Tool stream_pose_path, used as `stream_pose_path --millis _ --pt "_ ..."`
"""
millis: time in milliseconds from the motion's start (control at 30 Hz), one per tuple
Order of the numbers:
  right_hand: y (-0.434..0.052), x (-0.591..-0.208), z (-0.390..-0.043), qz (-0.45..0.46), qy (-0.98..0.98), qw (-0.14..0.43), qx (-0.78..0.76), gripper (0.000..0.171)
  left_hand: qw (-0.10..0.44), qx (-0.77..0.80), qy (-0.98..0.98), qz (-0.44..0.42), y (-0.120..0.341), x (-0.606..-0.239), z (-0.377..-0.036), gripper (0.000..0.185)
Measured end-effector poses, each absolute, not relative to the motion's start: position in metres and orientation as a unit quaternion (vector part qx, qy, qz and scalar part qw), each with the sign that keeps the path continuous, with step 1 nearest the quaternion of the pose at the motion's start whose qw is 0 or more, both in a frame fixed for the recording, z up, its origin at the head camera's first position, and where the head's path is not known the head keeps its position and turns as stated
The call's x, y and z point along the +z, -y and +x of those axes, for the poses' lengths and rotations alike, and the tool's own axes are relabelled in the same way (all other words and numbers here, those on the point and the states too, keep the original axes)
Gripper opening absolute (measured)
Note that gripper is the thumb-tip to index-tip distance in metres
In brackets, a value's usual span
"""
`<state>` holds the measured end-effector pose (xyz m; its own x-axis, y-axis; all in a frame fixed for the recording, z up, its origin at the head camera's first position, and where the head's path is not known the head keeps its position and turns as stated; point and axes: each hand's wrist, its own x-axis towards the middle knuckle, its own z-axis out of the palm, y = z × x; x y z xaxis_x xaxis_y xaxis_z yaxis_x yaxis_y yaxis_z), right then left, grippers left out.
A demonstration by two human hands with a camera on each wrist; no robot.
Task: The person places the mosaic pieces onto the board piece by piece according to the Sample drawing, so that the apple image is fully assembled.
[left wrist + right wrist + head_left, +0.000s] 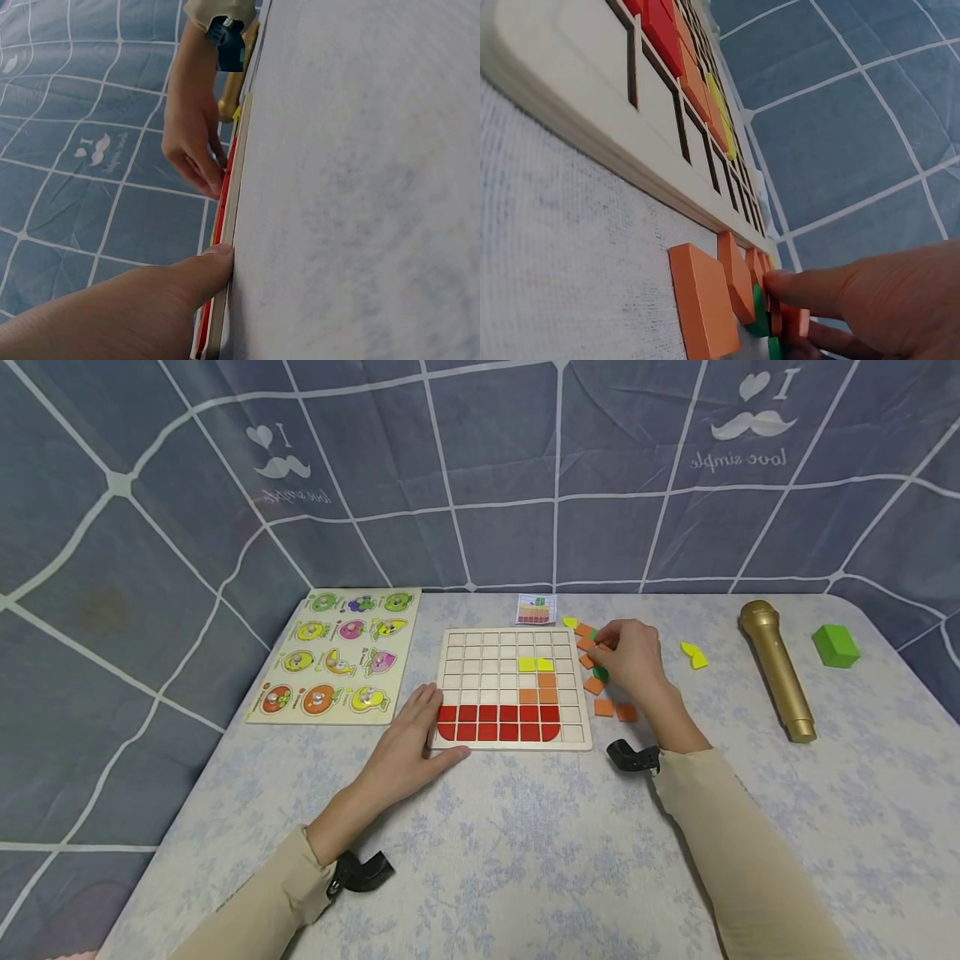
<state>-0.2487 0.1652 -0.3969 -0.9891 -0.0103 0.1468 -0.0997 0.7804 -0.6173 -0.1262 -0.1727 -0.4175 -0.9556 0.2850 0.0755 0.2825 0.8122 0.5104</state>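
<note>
A wooden grid board (pixel 468 656) lies mid-table, with two rows of red tiles (pixel 498 723) at its near side, a few orange tiles (pixel 547 688) above them and two yellow tiles (pixel 536 665) higher up. My left hand (pixel 414 737) rests flat at the board's near left corner, its thumb (pixel 202 266) pressed against the board's edge (pixel 232 217). My right hand (pixel 628 660) hovers over loose orange tiles (pixel 604 707) and green tiles right of the board. Its fingertips (pixel 780 282) pinch an orange tile (pixel 795 321) beside a green one (pixel 759 311).
A fruit peg puzzle (pixel 337 656) lies left of the board. A small pattern card (pixel 537 608) sits behind it. To the right are yellow tiles (pixel 694 654), a golden microphone (pixel 776 668) and a green block (pixel 836 645). A blue cloth backdrop hangs behind.
</note>
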Motion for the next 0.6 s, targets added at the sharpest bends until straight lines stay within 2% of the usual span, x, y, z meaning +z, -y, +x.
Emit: stream_pose_path --millis 300,467,600 --pt "-0.165 -0.3957 -0.2491 0.025 0.938 0.06 0.342 0.023 0.003 0.27 -0.951 0.148 0.1724 -0.4165 -0.1262 0.1" --pt "-0.1682 -0.3938 -0.2493 0.039 0.934 0.077 0.346 0.015 0.002 0.271 -0.951 0.149 0.1728 -0.4168 -0.1264 0.1" --pt "-0.168 -0.3915 -0.2492 0.052 0.929 0.087 0.355 0.017 0.003 0.272 -0.951 0.149 0.1727 -0.4172 -0.1265 0.1"
